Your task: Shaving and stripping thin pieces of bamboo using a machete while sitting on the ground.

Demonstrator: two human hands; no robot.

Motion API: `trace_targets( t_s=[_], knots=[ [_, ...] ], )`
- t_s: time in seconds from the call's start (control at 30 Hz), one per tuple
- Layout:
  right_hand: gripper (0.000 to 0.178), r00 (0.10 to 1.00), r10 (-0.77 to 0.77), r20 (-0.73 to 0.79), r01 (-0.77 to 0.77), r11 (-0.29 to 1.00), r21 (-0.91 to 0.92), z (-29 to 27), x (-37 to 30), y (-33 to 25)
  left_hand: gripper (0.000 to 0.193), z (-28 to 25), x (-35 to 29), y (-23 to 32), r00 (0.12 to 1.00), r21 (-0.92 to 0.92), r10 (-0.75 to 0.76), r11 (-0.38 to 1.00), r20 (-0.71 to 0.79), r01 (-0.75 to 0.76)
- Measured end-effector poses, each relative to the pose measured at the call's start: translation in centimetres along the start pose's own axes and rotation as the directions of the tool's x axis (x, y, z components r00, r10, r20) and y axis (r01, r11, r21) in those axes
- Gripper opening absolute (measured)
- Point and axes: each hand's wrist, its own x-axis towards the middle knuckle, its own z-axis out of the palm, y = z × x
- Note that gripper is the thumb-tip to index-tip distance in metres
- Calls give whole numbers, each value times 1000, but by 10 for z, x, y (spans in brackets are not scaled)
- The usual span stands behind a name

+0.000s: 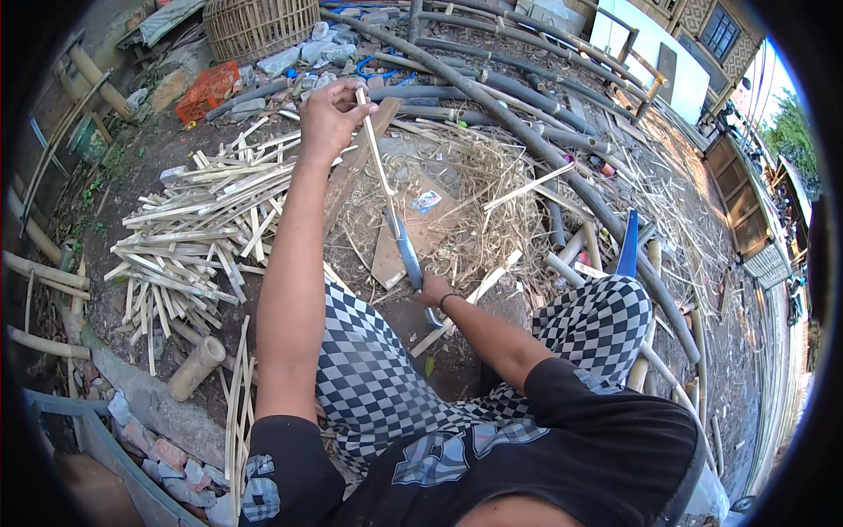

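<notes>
My left hand (332,121) is raised out in front, thumb and fingers pinching the top of a thin pale bamboo strip (376,149). The strip slants down toward me, and its lower end meets the blade of a long knife (407,250). Around the handle of that knife my right hand (433,289) is closed, low between my knees. Beneath the blade lies a flat brown board (393,255) strewn with shavings. A brown plank (358,167) leans behind the strip. Left of my arm spreads a large pile of split bamboo strips (198,224).
Curly shavings (505,189) cover the ground to the right. Long bamboo poles (527,136) cross the far side. An orange crate (207,91) and a woven basket (262,31) stand far left. A blue blade-shaped piece (629,246) rises by my right knee; a bamboo stump (197,369) lies left.
</notes>
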Motion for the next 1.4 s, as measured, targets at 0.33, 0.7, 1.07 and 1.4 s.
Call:
trace_targets(
  t_s=[0.33, 0.7, 1.07, 1.4],
  knots=[
    [32, 859, 207, 468, -511, 350, 785, -80, 10, -8, 34, -33, 38, -1, 978, 121, 57, 992, -202, -33],
    [28, 976, -168, 136, -91, 251, 964, -286, -49, -156, 40, -13, 5, -33, 988, 141, 8, 990, -156, 14],
    [32, 993, -113, -16, 36, 176, 984, -281, -35, -130, 38, 13, 6, -28, 948, 198, -31, 975, -317, 98],
    [13, 914, 34, 403, -375, -303, 876, -187, -11, -101, 37, -80, -2, -102, 835, 122, -175, 953, -521, 276]
  ],
)
